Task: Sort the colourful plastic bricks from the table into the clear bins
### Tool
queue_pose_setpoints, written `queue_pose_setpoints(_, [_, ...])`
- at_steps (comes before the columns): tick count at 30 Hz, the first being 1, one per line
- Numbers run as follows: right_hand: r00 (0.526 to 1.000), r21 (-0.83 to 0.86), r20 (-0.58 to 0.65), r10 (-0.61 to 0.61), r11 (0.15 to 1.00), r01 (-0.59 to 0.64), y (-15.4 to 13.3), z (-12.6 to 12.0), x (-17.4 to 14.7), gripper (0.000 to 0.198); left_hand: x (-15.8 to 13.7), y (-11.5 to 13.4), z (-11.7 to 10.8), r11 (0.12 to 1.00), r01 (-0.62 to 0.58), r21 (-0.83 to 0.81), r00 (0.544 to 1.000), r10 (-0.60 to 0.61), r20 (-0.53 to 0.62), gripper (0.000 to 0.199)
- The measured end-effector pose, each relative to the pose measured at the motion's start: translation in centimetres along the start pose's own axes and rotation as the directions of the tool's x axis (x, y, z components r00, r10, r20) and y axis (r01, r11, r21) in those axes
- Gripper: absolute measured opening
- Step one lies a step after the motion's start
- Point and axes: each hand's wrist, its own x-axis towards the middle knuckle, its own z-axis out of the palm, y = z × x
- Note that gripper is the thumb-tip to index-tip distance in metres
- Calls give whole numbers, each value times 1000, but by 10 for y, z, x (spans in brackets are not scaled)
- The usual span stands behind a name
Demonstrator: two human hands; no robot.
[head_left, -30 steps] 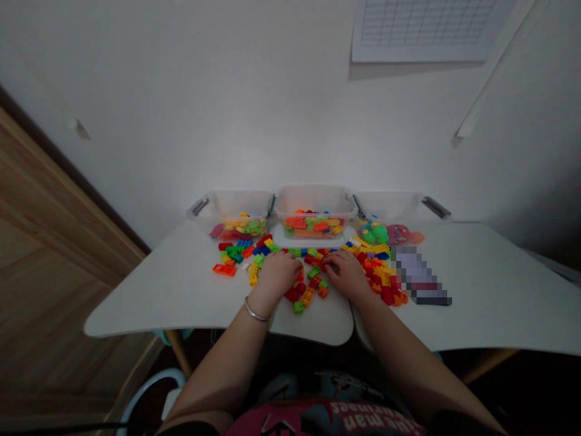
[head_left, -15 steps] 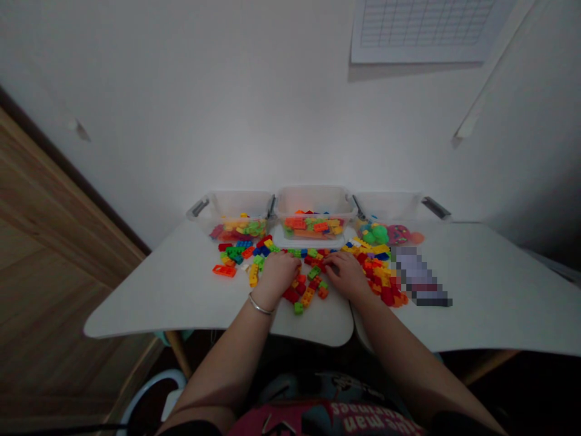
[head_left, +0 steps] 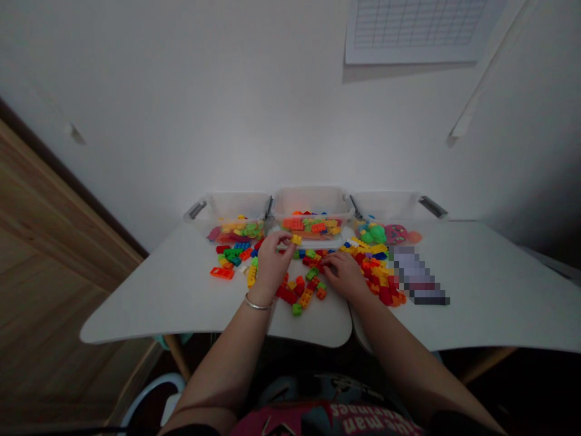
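My left hand [head_left: 273, 261], with a silver bangle at the wrist, pinches a small yellow toy brick [head_left: 296, 240] just in front of the middle bin. My right hand [head_left: 345, 274] rests low over the pile, thumb and fingertips closed around a red toy brick [head_left: 321, 266] that they partly cover. Between the hands lie loose bricks, among them a green brick [head_left: 312, 274], an orange brick [head_left: 305, 297] and a lime brick [head_left: 296, 310]. More bricks spread out beyond both hands.
Three clear bins stand against the wall: the left bin [head_left: 236, 203], the middle bin [head_left: 313, 200] holding bricks, and the right bin [head_left: 385, 203] holding toys. An orange frame-like piece [head_left: 222, 274] lies left. A pixelated flat object [head_left: 420, 275] lies right on the white table [head_left: 490, 290].
My left hand has lifted from the pile and moved forward toward the middle bin, a yellow toy brick now showing in its fingertips. My right hand has stayed almost in place.
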Motion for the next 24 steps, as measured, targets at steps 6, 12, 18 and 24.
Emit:
queue_pose_setpoints(6, [1000,8,-2,11,1000,-11,0,0,0,15,48,-9,0,999,51,3,992,-50,-112,17])
queue_pose_setpoints(12, [999,17,23,22,1000,-23,2,0,1,15,95,-1,-2,883,33,467,995,-71,63,26])
queue_pose_setpoints(18, [1000,15,8,14,1000,-15,3,0,1,14,104,7,3,712,-28,702,983,-110,150,33])
queue_pose_setpoints(24, [1000,25,22,19,999,-19,2,0,1,14,97,0,1,763,-64,643,986,-51,159,37])
